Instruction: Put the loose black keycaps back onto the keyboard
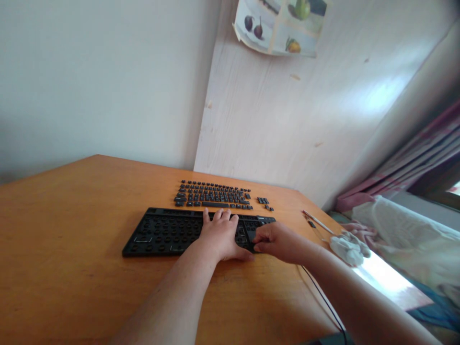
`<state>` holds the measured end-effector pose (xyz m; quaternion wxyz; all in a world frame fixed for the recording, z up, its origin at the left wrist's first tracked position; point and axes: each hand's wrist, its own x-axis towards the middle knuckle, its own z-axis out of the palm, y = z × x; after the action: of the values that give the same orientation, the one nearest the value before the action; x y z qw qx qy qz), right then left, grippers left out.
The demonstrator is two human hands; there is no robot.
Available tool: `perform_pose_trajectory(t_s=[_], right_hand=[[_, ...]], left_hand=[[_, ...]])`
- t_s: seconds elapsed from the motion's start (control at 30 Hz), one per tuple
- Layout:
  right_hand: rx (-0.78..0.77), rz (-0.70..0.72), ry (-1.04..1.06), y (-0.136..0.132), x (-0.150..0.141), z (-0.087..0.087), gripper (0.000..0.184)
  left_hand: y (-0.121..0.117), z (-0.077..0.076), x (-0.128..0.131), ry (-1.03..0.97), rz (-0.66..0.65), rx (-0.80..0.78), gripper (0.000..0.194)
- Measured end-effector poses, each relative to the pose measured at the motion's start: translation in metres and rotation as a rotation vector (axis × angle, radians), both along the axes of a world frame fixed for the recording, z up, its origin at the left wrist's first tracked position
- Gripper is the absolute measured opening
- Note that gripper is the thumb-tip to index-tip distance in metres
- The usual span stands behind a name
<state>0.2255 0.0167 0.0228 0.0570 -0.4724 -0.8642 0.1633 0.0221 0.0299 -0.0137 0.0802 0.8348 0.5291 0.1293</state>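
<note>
A pale wall (pixel 108 72) and a whitish wooden panel (pixel 283 115) stand behind an orange-brown wooden table (pixel 72 211), and a paper sheet with painted fruit (pixel 276 28) hangs on the panel. A long black plastic keyboard base (pixel 168 232), with most of its keys off, lies lengthwise across the middle of the table. Between it and the table's far edge, small black plastic keycaps (pixel 215 196) sit in rows, with smaller groups of them toward the right edge.

The left hand (pixel 221 235) is spread open, palm down, on the keyboard base right of its middle, thumb along the near side. The right hand (pixel 269 241) is closed, fingers curled, over the base's right end; whether it grips anything cannot be told. A thin black cable (pixel 324 298) passes beneath the right forearm. Near the table's right edge lie a slim pale stick (pixel 318 221) and a crumpled whitish bundle (pixel 347 250).
</note>
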Motion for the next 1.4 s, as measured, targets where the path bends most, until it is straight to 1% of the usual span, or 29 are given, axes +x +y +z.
perform_pose_trajectory(t_s=[0.2,0.43,0.63,0.83,0.93,1.03,1.13,1.2,1.23,1.3,1.37,1.4], right_hand=[[0.023,0.009,0.008,-0.003,-0.001,-0.001,0.011],[0.050,0.000,0.011,-0.006,0.001,-0.004,0.011],[0.142,-0.015,-0.003,-0.018,0.001,-0.011,0.015],[0.252,-0.098,-0.057,-0.035,-0.003,-0.021,0.024],[0.262,-0.120,-0.066,-0.041,-0.005,-0.020,0.026],[0.222,-0.084,0.036,-0.043,-0.001,-0.013,0.028],[0.213,-0.121,0.191,-0.037,0.011,-0.003,0.029],[0.194,-0.177,0.268,-0.025,0.024,0.003,0.028],[0.155,-0.190,0.287,-0.018,0.031,0.004,0.029],[0.101,-0.221,0.355,0.000,0.046,0.003,0.032],[0.048,-0.261,0.430,0.018,0.058,-0.001,0.034],[0.064,-0.291,0.480,0.027,0.063,-0.005,0.035]], left_hand=[[0.000,0.000,0.000,0.000,-0.003,0.003,0.110],[0.001,-0.002,0.000,-0.003,-0.014,0.027,0.118],[0.001,-0.001,0.000,0.008,-0.013,0.024,0.118],[0.003,-0.005,0.000,0.019,-0.008,0.041,0.109],[0.003,-0.004,0.000,0.028,-0.010,0.040,0.107],[0.002,-0.002,-0.001,0.034,-0.013,0.033,0.110],[0.001,-0.001,-0.001,0.029,-0.019,0.020,0.117],[0.000,0.000,-0.002,0.034,-0.016,0.007,0.120],[0.000,0.001,-0.002,0.041,-0.012,0.000,0.120],[0.000,0.002,-0.002,0.055,0.002,-0.012,0.118],[0.000,0.004,-0.002,0.066,0.014,-0.028,0.113],[0.000,0.006,-0.001,0.071,0.020,-0.038,0.109]])
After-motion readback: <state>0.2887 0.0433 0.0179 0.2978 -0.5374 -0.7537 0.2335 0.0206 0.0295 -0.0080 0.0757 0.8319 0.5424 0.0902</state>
